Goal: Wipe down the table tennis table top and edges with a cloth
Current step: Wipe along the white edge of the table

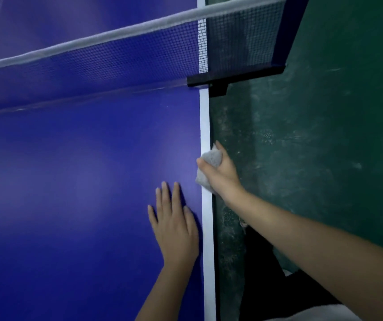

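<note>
Table [70, 170], blue with a white side line, fills the left, with worn green floor [324, 135] to the right. Net [116, 54] crosses above. Left hand [174, 228] lies flat on the top, fingers slightly apart. Right hand [220, 174] clutches the grey cloth [211, 156] against the table's edge.

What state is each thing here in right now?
cloth, bunched, pressed on the white edge stripe.
right hand, grips the cloth.
left hand, flat on the blue table top, fingers straight.
net, stretched upright across the table top.
net clamp, clamped over the white edge stripe.
</note>
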The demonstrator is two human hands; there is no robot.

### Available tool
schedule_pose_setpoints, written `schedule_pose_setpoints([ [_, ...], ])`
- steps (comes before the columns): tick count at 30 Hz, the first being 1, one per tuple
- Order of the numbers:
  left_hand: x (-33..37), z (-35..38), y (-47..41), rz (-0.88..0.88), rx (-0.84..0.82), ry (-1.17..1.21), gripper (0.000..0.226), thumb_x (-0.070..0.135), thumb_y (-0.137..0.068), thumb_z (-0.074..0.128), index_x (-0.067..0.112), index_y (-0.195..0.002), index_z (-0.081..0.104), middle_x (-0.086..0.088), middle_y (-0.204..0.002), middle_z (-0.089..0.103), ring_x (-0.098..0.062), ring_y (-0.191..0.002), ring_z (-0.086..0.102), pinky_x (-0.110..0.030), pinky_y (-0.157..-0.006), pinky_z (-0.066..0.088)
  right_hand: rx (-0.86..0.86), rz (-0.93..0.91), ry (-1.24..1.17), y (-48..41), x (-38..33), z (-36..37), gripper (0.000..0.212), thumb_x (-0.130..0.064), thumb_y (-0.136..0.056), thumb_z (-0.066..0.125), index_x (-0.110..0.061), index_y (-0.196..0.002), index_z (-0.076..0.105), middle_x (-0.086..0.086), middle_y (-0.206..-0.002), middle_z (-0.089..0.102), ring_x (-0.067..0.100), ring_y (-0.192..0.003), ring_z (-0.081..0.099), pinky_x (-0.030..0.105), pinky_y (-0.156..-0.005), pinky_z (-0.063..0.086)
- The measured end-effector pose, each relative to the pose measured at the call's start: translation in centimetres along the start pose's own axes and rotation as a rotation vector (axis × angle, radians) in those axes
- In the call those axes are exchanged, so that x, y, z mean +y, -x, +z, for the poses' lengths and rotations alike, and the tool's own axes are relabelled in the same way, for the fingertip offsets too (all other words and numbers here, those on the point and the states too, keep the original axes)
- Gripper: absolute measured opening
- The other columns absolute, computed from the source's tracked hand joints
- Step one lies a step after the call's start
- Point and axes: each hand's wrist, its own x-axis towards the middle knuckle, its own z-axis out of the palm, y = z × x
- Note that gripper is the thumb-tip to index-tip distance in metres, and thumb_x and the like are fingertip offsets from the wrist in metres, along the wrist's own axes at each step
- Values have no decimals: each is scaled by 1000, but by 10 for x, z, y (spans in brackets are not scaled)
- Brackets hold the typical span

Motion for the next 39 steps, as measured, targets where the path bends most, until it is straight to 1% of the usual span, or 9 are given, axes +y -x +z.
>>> schedule_pose_setpoints([
  [6,23,10,-30,139,-64,-116,54,26,-93,22,18,-147,20,-7,-153,23,-27,-142,15,-49,-114,14,241,-327,324,-57,-53,12,56,-20,-89,64,-16,-140,42,5,-135,52,20,-120,51,22,-94,39],
  [9,24,10,-29,137,-71,-159,55,25,-91,25,18,-146,24,-8,-152,27,-28,-141,21,-51,-114,16,129,-654,508,-59,-65,23,62,-19,-86,66,-13,-142,39,5,-138,50,10,-120,46,7,-93,32],
  [15,27,2,-31,139,-142,-204,58,25,-87,29,15,-143,36,-10,-149,34,-30,-138,28,-50,-109,15,-97,-742,1171,-96,-78,58,70,-39,-95,51,-3,-147,21,11,-155,24,20,-144,18,27,-115,9],
  [18,29,-2,-33,136,-166,-204,58,27,-86,30,16,-142,38,-9,-149,35,-30,-139,26,-48,-109,12,-226,-820,1269,-105,-77,83,74,-46,-93,49,-4,-148,21,10,-156,24,19,-144,18,28,-115,9],
  [23,29,-4,-34,132,-152,-163,61,30,-85,32,20,-145,28,-5,-151,26,-23,-145,-6,-47,-110,7,-593,-1007,1326,-102,-76,129,68,-44,-86,59,-7,-139,39,12,-142,45,25,-133,39,36,-109,25],
  [27,23,-8,-30,311,-108,-22,50,27,-86,38,18,-135,43,-3,-139,48,-22,-130,40,-41,-106,23,-1017,-1085,1404,-74,-69,145,61,-39,-83,63,-15,-136,46,5,-132,54,24,-120,49,39,-101,32],
  [32,14,-17,-16,498,144,208,33,20,-84,42,16,-116,50,0,-114,49,-16,-97,50,-29,-85,34,-1334,-1083,1282,-37,-51,91,55,-22,-80,68,-10,-132,54,7,-137,53,26,-128,45,41,-106,29],
  [35,17,-25,-13,533,256,244,29,19,-85,42,14,-112,49,-1,-112,46,-16,-96,47,-29,-86,34,-1395,-1030,1344,-27,-26,45,40,-16,-96,52,-10,-136,50,8,-145,44,21,-137,36,38,-112,24],
  [39,20,-36,-31,437,316,323,25,23,-96,31,11,-109,48,-6,-111,54,-17,-97,47,-28,-88,32,-1109,-967,1324,-17,-22,-6,42,-25,-84,64,-11,-123,60,9,-133,55,22,-126,49,35,-109,32],
])
